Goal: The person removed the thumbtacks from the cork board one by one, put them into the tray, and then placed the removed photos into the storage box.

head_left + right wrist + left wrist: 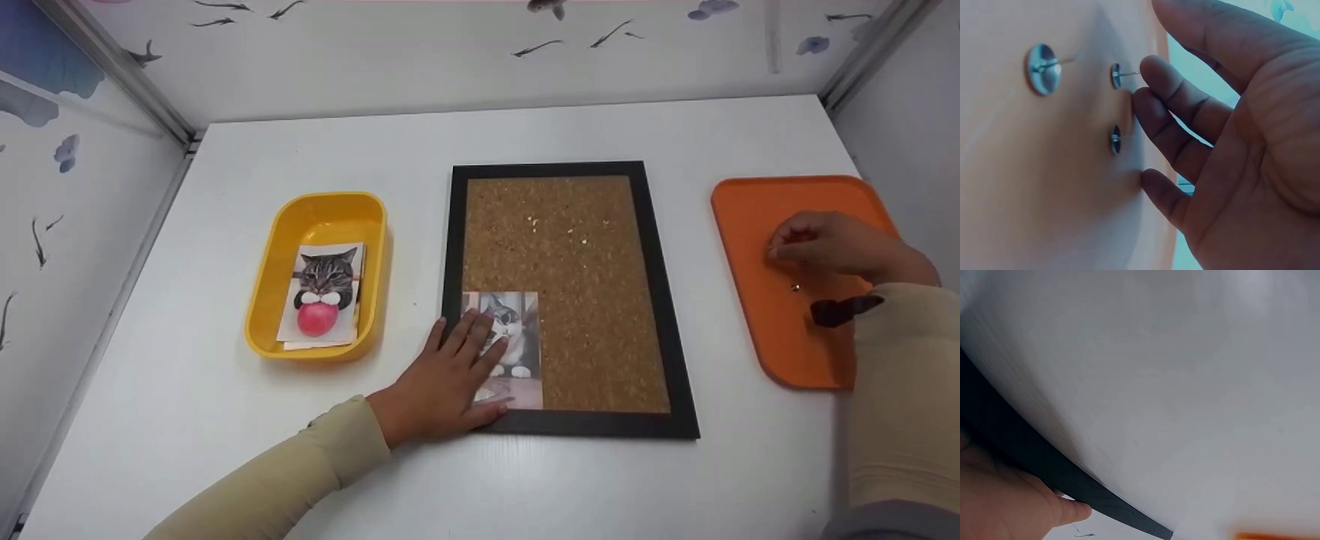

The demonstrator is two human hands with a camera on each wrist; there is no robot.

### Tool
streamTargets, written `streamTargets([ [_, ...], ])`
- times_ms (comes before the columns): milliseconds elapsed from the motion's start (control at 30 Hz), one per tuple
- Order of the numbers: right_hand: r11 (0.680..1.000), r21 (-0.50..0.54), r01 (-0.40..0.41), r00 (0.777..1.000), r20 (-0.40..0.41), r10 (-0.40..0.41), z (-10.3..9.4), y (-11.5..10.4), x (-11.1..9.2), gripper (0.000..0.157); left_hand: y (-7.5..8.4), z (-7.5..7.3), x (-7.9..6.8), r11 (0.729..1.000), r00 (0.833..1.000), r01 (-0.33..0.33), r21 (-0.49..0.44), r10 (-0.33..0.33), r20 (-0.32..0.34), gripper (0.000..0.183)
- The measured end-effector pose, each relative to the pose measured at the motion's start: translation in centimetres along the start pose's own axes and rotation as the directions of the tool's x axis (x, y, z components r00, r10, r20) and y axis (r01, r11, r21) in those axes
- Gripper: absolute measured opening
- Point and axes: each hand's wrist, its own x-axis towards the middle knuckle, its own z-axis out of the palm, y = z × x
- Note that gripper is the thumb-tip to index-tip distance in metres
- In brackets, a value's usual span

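Observation:
My left hand (446, 379) lies with spread fingers on a cat photo (517, 337) at the lower left corner of a black-framed corkboard (585, 322). Its thumb rests over the lower frame; the left wrist view shows the frame's edge beside that hand. My right hand (832, 244) is bent over an orange tray (780, 330). In the right wrist view, several fingers curve close to metal thumbtacks (1044, 68) that stand points-up on the tray. The thumb's tip is cut off there, so whether it pinches a tack is hidden.
Left of the corkboard stands a yellow bin (259, 300) holding a stack of photos (322, 292), a cat with a pink ball on top. A few small golden spots dot the upper cork. Patterned walls enclose the white table (420, 142) at the back and sides.

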Motion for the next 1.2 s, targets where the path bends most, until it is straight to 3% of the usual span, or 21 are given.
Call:
streamTargets([
  [100, 1.000, -0.003, -0.002, 1.000, 0.007, 0.002, 0.1, 0.1, 0.2, 0.023, 0.0, 0.0, 0.0, 1.000, 1.000, 0.002, 0.002, -0.002, 0.001, 0.085],
  [333, 0.996, 0.093, -0.015, 0.999, 0.043, 0.011, 0.5, 0.2, 0.3, 0.016, 0.0, 0.2, 0.1, 1.000, 1.000, 0.006, 0.010, -0.006, 0.000, 0.085],
  [767, 0.996, 0.087, -0.014, 1.000, 0.025, 0.011, 1.1, 0.2, 0.3, 0.018, 0.0, 0.1, 0.1, 1.000, 1.000, 0.000, 0.009, 0.000, -0.004, 0.085],
  [1200, 0.989, 0.145, 0.002, 0.997, 0.079, -0.014, 0.8, 0.2, 0.1, 0.022, 0.0, 0.1, 0.1, 1.000, 1.000, 0.005, 0.000, -0.005, -0.005, 0.084],
])
